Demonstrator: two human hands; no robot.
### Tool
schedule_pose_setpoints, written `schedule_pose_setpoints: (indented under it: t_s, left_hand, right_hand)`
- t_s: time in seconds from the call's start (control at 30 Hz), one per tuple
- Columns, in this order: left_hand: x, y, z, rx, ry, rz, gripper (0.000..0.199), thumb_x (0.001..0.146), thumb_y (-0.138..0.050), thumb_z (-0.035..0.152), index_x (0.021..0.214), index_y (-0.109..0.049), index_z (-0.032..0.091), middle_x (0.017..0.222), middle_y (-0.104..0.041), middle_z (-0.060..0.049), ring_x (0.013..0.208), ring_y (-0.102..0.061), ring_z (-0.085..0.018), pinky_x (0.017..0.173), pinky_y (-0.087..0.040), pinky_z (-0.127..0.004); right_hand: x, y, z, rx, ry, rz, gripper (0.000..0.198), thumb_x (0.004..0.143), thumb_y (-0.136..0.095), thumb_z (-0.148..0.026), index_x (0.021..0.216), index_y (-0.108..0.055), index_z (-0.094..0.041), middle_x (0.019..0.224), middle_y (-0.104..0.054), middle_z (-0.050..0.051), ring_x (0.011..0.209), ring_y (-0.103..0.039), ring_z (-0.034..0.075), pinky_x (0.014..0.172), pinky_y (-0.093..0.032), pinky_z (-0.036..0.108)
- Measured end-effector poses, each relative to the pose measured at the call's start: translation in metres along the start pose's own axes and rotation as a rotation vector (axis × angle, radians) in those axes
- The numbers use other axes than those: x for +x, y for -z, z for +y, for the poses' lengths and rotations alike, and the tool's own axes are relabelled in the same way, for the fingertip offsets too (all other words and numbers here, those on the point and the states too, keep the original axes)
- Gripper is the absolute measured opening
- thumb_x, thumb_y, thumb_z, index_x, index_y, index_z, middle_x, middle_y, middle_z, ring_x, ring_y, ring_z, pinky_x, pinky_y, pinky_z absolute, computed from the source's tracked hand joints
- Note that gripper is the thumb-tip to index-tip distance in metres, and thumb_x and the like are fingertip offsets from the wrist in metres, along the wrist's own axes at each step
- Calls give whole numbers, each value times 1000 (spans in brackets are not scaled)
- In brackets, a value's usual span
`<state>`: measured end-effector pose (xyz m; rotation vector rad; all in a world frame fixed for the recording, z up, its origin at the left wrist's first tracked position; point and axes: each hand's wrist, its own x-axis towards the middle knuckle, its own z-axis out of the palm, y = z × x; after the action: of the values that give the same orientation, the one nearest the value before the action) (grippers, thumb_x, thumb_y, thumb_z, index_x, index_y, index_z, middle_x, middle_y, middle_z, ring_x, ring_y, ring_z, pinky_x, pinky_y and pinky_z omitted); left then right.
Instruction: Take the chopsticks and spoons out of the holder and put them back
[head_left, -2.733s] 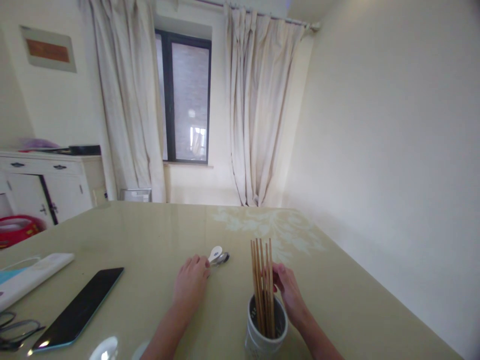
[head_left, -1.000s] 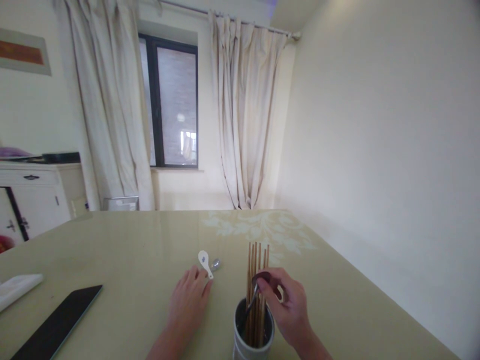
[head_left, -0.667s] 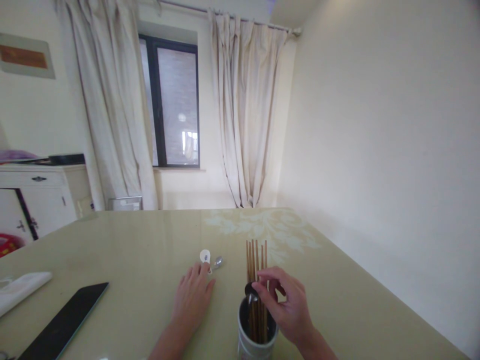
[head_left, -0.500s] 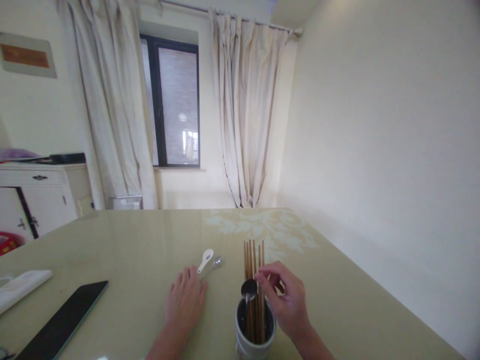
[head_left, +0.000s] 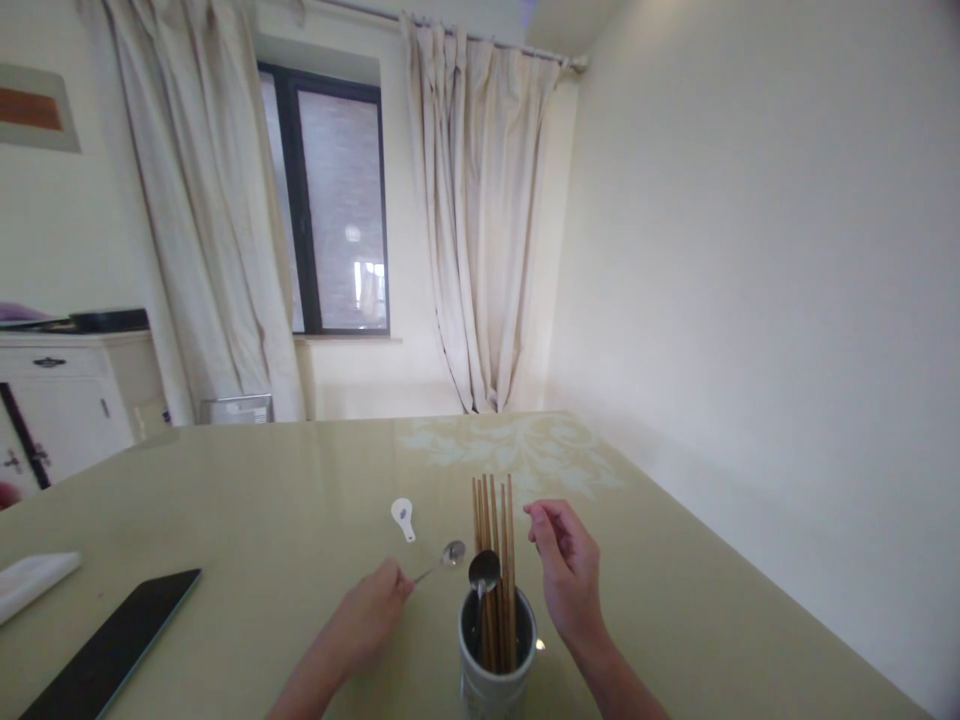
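My left hand (head_left: 373, 612) is closed on the handle of a small metal spoon (head_left: 453, 553), whose bowl points right toward a utensil holder (head_left: 498, 690). Several wooden chopsticks (head_left: 492, 520) stand upright in this holder. A larger metal spoon (head_left: 484, 570) leans in it too, bowl up. Just right of the chopsticks, apart from them, my right hand (head_left: 568, 570) is raised with its fingers curled and the tips together; nothing shows in them. Beyond my left hand, a white spoon (head_left: 403, 518) with a small dark mark lies on the table.
The pale green table (head_left: 300, 500) has a glossy top with a leaf pattern at its far right. A dark flat tablet-like slab (head_left: 112, 640) and a white object (head_left: 37, 583) lie at the left. Behind are a white cabinet (head_left: 71, 390), curtains (head_left: 480, 200) and a window (head_left: 341, 210).
My left hand has closed on the small metal spoon and drawn it nearer, away from the white spoon, which has turned. My right hand has moved off the chopsticks, to the right.
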<state>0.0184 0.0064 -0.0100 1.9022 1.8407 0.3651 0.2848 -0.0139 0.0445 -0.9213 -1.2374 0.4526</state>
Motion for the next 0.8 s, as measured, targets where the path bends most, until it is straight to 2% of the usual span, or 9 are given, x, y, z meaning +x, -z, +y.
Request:
schedule_pose_setpoints:
  t_s: [0.1, 0.23, 0.3, 0.4, 0.5, 0.6, 0.8]
  left_hand:
    - [1, 1, 8, -222, -90, 112, 25, 103, -38, 35, 80, -44, 26, 77, -66, 0, 76, -65, -20, 69, -44, -28]
    - [-13, 8, 36, -489, -152, 528, 34, 103, -36, 56, 93, -49, 26, 70, -54, 5, 62, -55, -19, 61, -40, -28]
    - [-27, 6, 53, -591, -254, 633, 37, 103, -40, 60, 97, -52, 26, 69, -52, 6, 61, -52, -18, 60, -41, -27]
    - [-49, -10, 72, -656, -424, 574, 37, 104, -46, 58, 92, -56, 25, 69, -56, 5, 60, -52, -15, 59, -43, -25]
    - [-62, -28, 82, -734, -485, 495, 39, 103, -51, 59, 87, -57, 24, 69, -58, 4, 60, -51, -14, 58, -41, -24]
    - [-66, -36, 86, -796, -479, 443, 42, 102, -52, 62, 85, -57, 24, 67, -55, 5, 60, -48, -13, 58, -39, -23]
    - [-70, -35, 90, -894, -464, 372, 46, 101, -52, 66, 87, -59, 23, 65, -55, 5, 60, -50, -13, 59, -40, -23]
  right_hand:
    - [-1, 1, -2, -6, 45, 8, 40, 101, -63, -54, 89, -73, -18, 65, -60, 0, 58, -56, 15, 51, -43, 23]
    - [-5, 2, -9, -18, 141, -17, 31, 105, -61, -44, 91, -75, -19, 66, -62, 0, 57, -58, 14, 52, -45, 23]
    - [-10, 2, -13, -22, 213, -69, 25, 106, -61, -38, 97, -77, -21, 69, -64, 0, 58, -58, 15, 53, -47, 23]
    - [-20, 2, -17, 21, 283, -169, 21, 105, -62, -35, 111, -77, -22, 76, -69, 3, 64, -63, 17, 58, -51, 25]
    - [-27, 0, -20, 123, 231, -176, 21, 107, -60, -34, 104, -77, -22, 73, -68, 3, 62, -63, 16, 57, -52, 25]
    - [-25, -2, -25, 277, 136, -135, 25, 108, -59, -37, 97, -75, -22, 70, -67, 2, 52, -57, 12, 48, -47, 21]
    - [-16, -3, -34, 377, 59, -138, 20, 101, -72, -40, 100, -75, -21, 75, -74, 4, 52, -64, 13, 49, -51, 21]
